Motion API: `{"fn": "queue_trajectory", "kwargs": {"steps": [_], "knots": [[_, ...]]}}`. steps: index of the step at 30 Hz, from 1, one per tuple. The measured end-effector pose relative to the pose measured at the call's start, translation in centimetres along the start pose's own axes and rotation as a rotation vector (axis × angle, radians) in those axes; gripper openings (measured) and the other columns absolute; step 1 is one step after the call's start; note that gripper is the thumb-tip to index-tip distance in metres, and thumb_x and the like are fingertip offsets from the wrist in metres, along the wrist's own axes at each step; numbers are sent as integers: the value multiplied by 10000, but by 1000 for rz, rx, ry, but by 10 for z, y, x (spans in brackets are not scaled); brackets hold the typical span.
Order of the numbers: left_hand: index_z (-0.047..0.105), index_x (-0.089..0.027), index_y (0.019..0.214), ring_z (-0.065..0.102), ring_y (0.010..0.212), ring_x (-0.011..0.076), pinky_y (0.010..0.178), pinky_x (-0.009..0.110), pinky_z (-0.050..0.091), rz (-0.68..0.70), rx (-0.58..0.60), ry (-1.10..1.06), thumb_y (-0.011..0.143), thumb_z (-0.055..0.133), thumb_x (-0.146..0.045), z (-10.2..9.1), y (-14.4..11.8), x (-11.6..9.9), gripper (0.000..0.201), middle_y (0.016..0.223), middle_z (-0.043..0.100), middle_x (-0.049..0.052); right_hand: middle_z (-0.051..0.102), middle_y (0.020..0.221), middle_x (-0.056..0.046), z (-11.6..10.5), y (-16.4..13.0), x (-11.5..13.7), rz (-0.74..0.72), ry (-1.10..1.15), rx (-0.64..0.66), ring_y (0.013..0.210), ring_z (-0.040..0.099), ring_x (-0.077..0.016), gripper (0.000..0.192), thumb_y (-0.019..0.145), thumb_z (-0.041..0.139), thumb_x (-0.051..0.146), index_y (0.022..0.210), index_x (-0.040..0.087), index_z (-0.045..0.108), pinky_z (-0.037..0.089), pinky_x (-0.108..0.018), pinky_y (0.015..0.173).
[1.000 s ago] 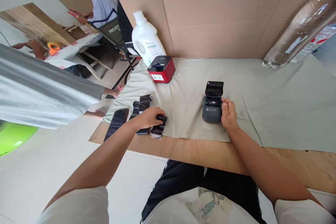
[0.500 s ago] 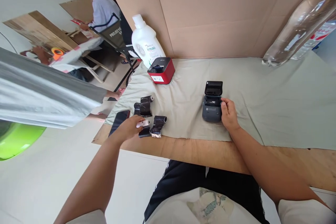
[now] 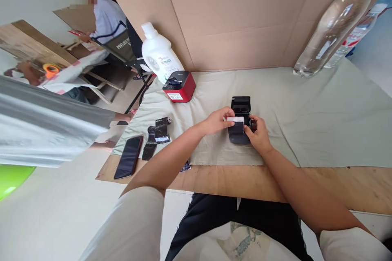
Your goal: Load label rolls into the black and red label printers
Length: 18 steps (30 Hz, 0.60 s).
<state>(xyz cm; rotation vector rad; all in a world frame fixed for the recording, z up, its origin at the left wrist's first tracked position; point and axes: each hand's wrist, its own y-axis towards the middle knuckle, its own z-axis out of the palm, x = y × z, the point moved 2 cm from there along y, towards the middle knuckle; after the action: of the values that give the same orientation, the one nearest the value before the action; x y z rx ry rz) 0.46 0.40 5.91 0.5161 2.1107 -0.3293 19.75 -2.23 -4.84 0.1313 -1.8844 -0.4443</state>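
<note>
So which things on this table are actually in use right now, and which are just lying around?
In use: left hand holding white paper roll over open dark grey printer; right hand on the printer.

Lying about: red printer, white jug, phone, black wrappers, clear bottle.

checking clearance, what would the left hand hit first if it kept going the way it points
The left hand, holding a white roll, points right; it would likely meet the right hand beside the open dark printer.

Makeshift workroom, improvised recording or packing station. Plywood table (image 3: 245, 179) draped with grey-green cloth (image 3: 321, 114); flattened cardboard sheet (image 3: 239, 20) propped as backdrop. Two small label printers, red (image 3: 179, 86) and black (image 3: 239, 124). Another person (image 3: 104, 20) seated at second wooden table (image 3: 27, 43) beyond.
</note>
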Motion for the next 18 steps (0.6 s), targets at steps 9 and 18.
{"fn": "queue_trajectory", "kwargs": {"steps": [9,18], "knots": [[595,-229,957,584,950,229,845,351,495,-36,-158,407,781,712,-233,31,27,2,211,844,633,24,558,1290,-119,-6,0,16,-110,-42,32,1211,518,-301,458,735,671,303,1185,256,602,525,-503,922],[587,-223,925,590,1003,192,899,339,490,-9,-247,111,784,729,-218,36,23,23,200,971,684,22,606,1207,-91,-14,-1,33,-272,-131,-24,1149,554,-281,120,792,602,203,839,243,705,458,-517,1012]]}}
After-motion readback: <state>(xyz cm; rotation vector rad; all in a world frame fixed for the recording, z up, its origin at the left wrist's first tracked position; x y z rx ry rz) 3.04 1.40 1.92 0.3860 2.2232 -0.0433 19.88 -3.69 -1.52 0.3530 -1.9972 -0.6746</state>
